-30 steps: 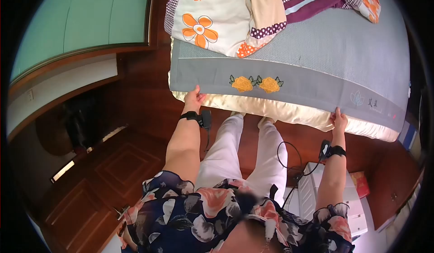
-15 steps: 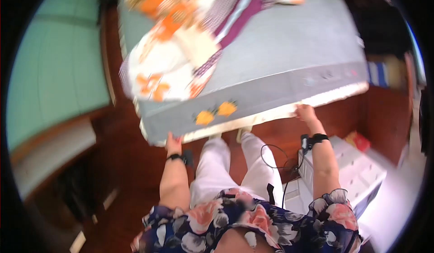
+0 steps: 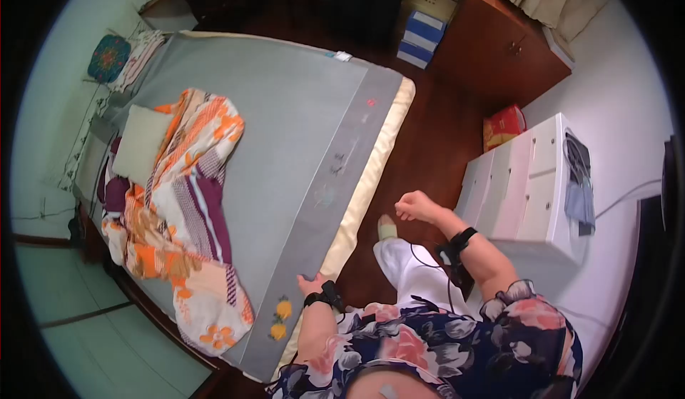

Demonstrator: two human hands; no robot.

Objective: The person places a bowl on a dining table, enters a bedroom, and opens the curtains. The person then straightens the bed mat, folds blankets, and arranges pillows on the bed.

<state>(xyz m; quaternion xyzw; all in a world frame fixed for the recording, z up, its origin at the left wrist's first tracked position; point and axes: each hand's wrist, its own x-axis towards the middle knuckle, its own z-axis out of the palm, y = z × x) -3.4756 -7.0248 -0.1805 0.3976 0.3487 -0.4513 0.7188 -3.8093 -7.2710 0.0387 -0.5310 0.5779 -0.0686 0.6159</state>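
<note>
A grey bed mat [image 3: 285,113] with a darker border covers the mattress, whose cream side [image 3: 374,156] shows below it. My left hand [image 3: 312,285] lies against the mat's near edge, just past two yellow flowers [image 3: 280,318] on the border. Its thumb and fingers look apart, though part of the hand is hidden behind the wrist strap. My right hand [image 3: 418,207] hovers over the floor beside the bed, with curled fingers and nothing visible in them. A crumpled orange, white and purple quilt [image 3: 207,213] sits on the mat's left part, with a cream pillow [image 3: 141,144] near it.
White drawers [image 3: 510,185] stand to the right, with a red bag [image 3: 505,124] behind them. Blue and white boxes [image 3: 421,38] are stacked beside a brown cabinet [image 3: 485,49]. Dark wooden floor [image 3: 421,142] runs between bed and drawers. A thin cable hangs from my right wrist.
My right hand has let go of the mat's edge and moved away. The left hand now touches the edge past the yellow flowers. My view has turned, showing more of the room.
</note>
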